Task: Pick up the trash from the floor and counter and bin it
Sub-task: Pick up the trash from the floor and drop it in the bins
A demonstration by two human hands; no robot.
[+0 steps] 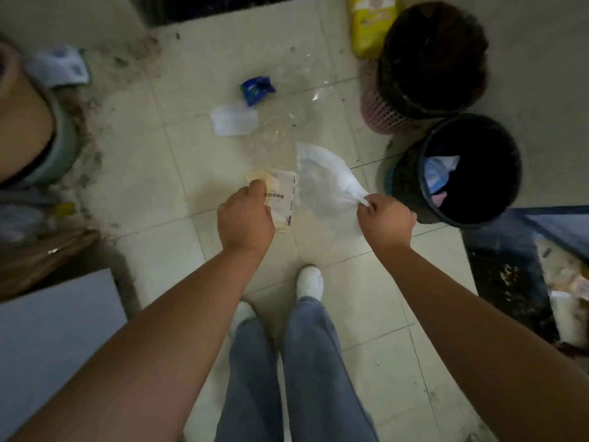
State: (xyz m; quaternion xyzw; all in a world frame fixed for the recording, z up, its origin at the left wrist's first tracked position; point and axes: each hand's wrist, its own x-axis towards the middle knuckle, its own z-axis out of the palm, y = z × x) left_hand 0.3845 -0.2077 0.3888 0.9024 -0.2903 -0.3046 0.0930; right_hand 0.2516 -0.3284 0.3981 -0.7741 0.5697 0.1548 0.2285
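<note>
Left hand (245,223) clutching crinkly printed wrapper (282,199), right hand (385,220) pinching thin white plastic sheet (325,183), glossy tiles

The left hand (245,218) and the right hand (387,220) are out in front of the person's 2 shoes (309,281), above the floor (143,173). The left grip closes on a printed wrapper (282,196); the right grip pinches a crumpled sheet (325,183), which hangs just right of the wrapper. Right of the right hand stands a bin (459,170) with trash inside. Behind it stands a second bin (430,62), and behind that, to its left, a bag (369,23). Farther ahead on the floor lie a flat slip (234,119) and, just behind it, a small packet (256,89).
</note>
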